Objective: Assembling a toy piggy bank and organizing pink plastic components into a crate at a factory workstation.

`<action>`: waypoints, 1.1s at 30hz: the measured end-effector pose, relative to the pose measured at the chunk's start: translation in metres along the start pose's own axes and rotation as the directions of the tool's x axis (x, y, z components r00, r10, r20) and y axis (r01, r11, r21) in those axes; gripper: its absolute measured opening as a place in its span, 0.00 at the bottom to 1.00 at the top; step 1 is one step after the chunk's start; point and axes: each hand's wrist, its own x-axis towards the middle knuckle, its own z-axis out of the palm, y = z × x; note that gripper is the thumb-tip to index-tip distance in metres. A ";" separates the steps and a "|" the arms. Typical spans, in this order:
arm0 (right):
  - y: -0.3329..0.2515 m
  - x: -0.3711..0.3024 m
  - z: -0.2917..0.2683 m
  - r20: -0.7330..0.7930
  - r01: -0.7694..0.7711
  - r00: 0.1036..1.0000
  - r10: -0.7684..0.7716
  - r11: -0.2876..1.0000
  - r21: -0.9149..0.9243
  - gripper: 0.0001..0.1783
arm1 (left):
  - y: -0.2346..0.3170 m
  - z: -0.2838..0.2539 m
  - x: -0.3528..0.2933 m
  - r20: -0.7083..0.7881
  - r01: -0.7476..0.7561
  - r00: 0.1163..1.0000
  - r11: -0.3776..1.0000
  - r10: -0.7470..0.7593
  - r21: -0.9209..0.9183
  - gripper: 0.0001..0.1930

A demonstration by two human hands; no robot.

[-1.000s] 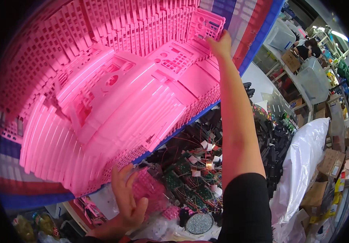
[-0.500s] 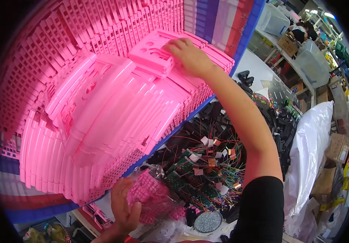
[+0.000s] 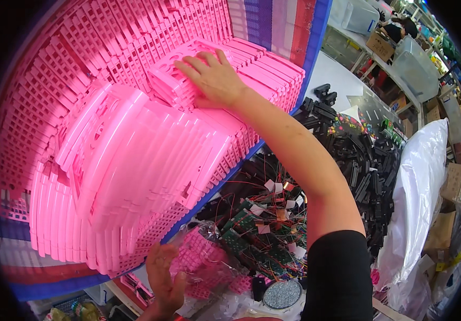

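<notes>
A large striped woven bag point(image 3: 306, 37) holds rows of glossy pink plastic shells point(image 3: 134, 155) and pink slotted panels. Over a small stack of pink panels with cut-out holes point(image 3: 170, 81), my right hand point(image 3: 211, 77) lies with its fingers spread. Its fingertips rest on the top panel, and the palm's underside is hidden. My left hand point(image 3: 165, 278) is held near the bag's lower edge, fingers extended and thumb apart, with nothing in it. Beside it is a clear plastic bag of pink mesh-like parts point(image 3: 201, 257).
Green circuit boards with thin coloured wires point(image 3: 241, 232) are heaped on the table. Black plastic parts point(image 3: 367, 182) form a pile to the right. A round speckled grey disc point(image 3: 282, 294) sits near the front, and a white plastic sack point(image 3: 415, 198) stands at the right.
My right hand has shifted left and its fingers have spread further across the holed pink panels. My left hand stays near the bag's edge. The whole view has shifted slightly.
</notes>
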 end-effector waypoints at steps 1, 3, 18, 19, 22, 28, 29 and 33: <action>-0.005 0.003 -0.004 0.028 -0.016 0.999 0.017 1.000 -0.020 0.53 | 0.000 0.001 0.000 0.005 0.010 1.000 1.000 -0.010 0.001 0.42; -0.006 0.012 -0.007 0.083 0.011 0.996 -0.009 1.000 -0.021 0.53 | 0.002 0.004 0.000 0.019 0.026 0.999 1.000 -0.026 0.001 0.42; 0.032 0.027 -0.002 -0.165 -0.132 0.980 0.113 0.985 -0.112 0.19 | 0.011 -0.010 -0.006 0.073 -0.067 0.996 0.966 0.050 0.248 0.34; 0.037 0.027 -0.018 -0.204 -0.142 0.972 0.119 0.985 -0.102 0.16 | 0.011 -0.015 -0.007 0.120 -0.111 0.990 0.933 0.074 0.341 0.34; 0.037 0.006 -0.078 -0.467 -0.245 0.834 0.295 0.955 0.166 0.27 | 0.016 -0.022 -0.011 0.256 -0.199 0.962 0.878 0.091 0.436 0.40; -0.055 -0.079 -0.193 -0.020 0.111 0.522 0.853 -0.045 0.993 0.28 | 0.047 0.010 0.019 0.140 -0.215 0.965 0.975 0.222 -0.064 0.61; -0.057 -0.117 -0.203 0.093 0.210 0.513 0.853 -0.230 0.950 0.26 | 0.064 0.021 0.035 0.123 -0.285 0.948 0.955 0.293 -0.083 0.63; -0.151 -0.127 -0.242 0.110 0.257 0.772 0.627 -0.464 0.848 0.34 | 0.102 0.010 0.057 0.205 -0.512 0.851 0.851 0.484 0.116 0.57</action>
